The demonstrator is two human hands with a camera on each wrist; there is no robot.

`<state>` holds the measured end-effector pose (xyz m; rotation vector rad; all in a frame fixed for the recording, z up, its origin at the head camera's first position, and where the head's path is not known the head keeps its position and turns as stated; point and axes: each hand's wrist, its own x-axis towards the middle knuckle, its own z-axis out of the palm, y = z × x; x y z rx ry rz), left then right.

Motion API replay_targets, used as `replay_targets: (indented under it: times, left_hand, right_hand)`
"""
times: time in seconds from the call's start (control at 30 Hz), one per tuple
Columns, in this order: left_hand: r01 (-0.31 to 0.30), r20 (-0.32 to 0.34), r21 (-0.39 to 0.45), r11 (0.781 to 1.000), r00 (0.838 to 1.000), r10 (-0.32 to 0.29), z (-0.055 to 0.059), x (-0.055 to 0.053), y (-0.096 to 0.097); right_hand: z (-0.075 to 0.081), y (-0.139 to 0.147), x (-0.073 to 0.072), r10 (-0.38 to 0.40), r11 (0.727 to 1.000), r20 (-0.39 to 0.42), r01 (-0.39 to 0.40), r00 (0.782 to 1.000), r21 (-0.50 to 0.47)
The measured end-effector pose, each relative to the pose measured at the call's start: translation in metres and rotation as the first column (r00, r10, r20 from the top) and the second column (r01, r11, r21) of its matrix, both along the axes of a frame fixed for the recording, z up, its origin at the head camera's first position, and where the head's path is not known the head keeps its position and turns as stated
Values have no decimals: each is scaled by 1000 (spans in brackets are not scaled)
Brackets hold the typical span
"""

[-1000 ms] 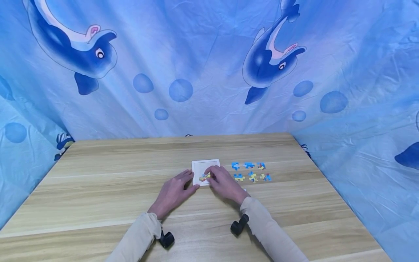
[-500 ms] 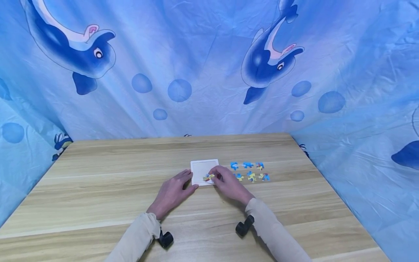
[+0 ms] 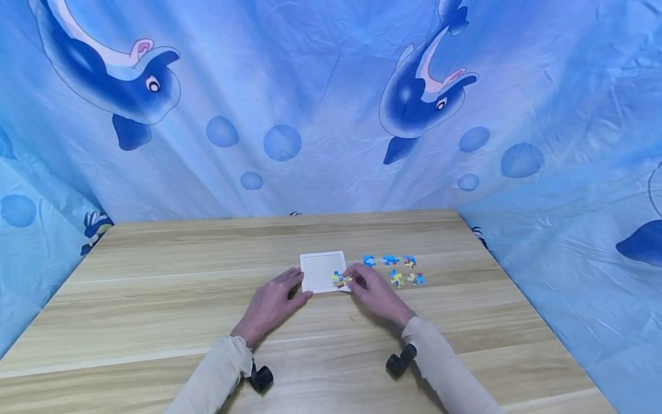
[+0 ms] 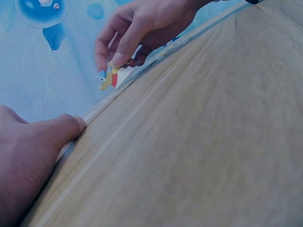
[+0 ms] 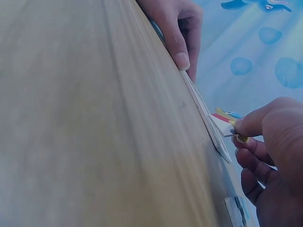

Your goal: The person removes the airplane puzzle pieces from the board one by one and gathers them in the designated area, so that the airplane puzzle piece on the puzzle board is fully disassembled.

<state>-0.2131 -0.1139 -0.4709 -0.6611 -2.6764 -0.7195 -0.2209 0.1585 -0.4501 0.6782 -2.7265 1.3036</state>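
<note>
A white square puzzle tray (image 3: pixel 318 270) lies on the wooden table in the head view. My left hand (image 3: pixel 274 299) rests at its lower-left corner, thumb along the near edge and fingers at the left side. Over the tray's lower-right corner, my right hand (image 3: pixel 374 290) pinches a yellow, red and blue jigsaw piece (image 3: pixel 339 280) between thumb and forefinger. The left wrist view shows this jigsaw piece (image 4: pixel 109 80) tilted in the fingertips. In the right wrist view, the pinched jigsaw piece (image 5: pixel 222 120) is above the tray edge; I cannot tell whether it is one piece or two.
Loose jigsaw pieces (image 3: pixel 396 279) lie in two rows to the right of the tray; my right hand hides part of the lower row. A blue curtain (image 3: pixel 331 115) printed with dolphins hangs behind the table (image 3: pixel 181 253).
My right hand has moved rightwards across the tray with the jigsaw piece, which has turned in its fingers. It now covers the lower row's left piece. The left hand stays put.
</note>
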Motion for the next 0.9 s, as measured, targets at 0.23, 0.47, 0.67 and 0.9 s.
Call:
replay_targets:
  times: [0.23,0.47,0.67,0.9]
  left_hand:
    - [-4,2,1,1000,1000,4,-1,0,0]
    - [-5,3,-2,1000,1000,5,0,0,0]
    - [-2,2,-4,1000,1000,2,0,0,0]
    - [0,-5,-9,1000,1000,0,0,0,-1]
  right_hand:
    - [0,13,3,3,1000,0,-3,1000,-13]
    - [-2,26,5,8,999,-3,-8,1000,-42]
    - [-2,36,7,-1,1000,3,2,1000,-31]
    - [-3,48,12,-17,999,6,17,1000,-49]
